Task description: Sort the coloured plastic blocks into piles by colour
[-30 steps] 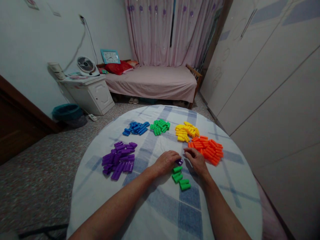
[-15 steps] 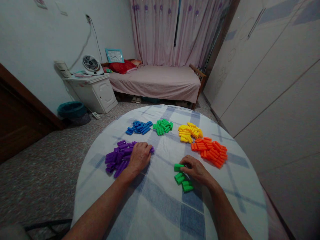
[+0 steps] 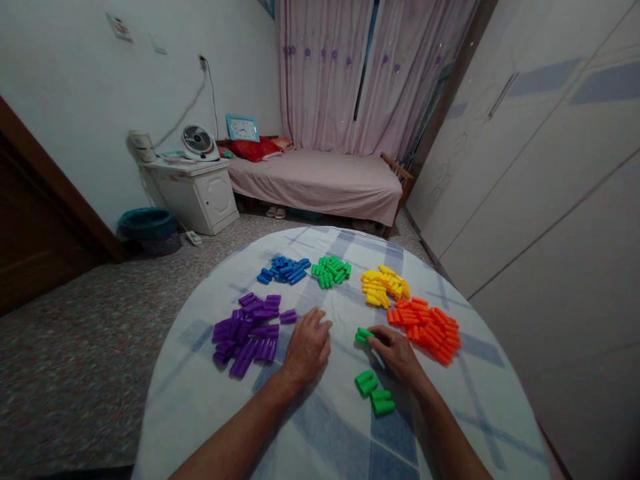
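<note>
Right hand (image 3: 394, 350): thumb and fingertips closed on a small, glossy green plastic double-tube piece (image 3: 363, 335), pinched at its right end; I cannot tell whether the piece touches the cloth.
Left hand (image 3: 307, 347): palm down, fingers loosely spread, with nothing visible in its grip; its underside is hidden.
Loose green pair (image 3: 383, 402): 2 more green tube pieces at the near side, just beside each other, left of the right forearm.
Single purple tube piece (image 3: 289, 317): lies between the left hand and the purple plastic pile (image 3: 245, 337) at left.
Far piles: blue plastic tubes (image 3: 285, 269) at far left, green plastic tubes (image 3: 331, 271) to their right.
Right piles: yellow plastic pieces (image 3: 385, 285), with orange plastic pieces (image 3: 427, 329) just nearer.
Table: round, under a white-and-blue checked cloth (image 3: 330, 453).
</note>
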